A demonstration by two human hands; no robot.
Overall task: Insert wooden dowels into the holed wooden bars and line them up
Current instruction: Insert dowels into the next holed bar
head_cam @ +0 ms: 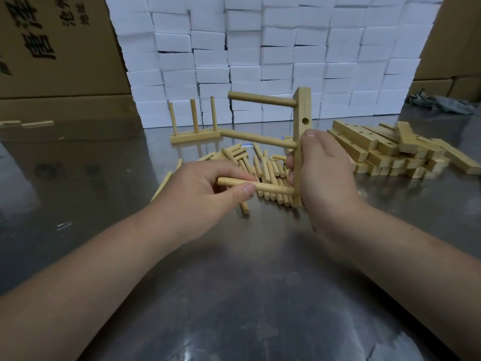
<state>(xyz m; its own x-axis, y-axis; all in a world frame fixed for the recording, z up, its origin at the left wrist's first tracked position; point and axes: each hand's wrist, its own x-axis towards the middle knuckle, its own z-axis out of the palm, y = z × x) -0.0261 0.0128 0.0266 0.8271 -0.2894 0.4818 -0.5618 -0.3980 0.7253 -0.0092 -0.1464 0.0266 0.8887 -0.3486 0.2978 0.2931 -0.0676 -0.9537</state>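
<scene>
The near half of the worktop point(234, 295) is open, and so is its left side; at the middle a heap of dowels point(270, 173) blocks the way; over it the right hand point(322, 178) grips an upright bar point(302, 110), the left hand point(205, 188) pinching its lowest dowel point(270, 187); a rack point(194, 126) stands just behind; bars point(385, 149) crowd the right side; white blocks point(260, 61) wall the far edge.
</scene>
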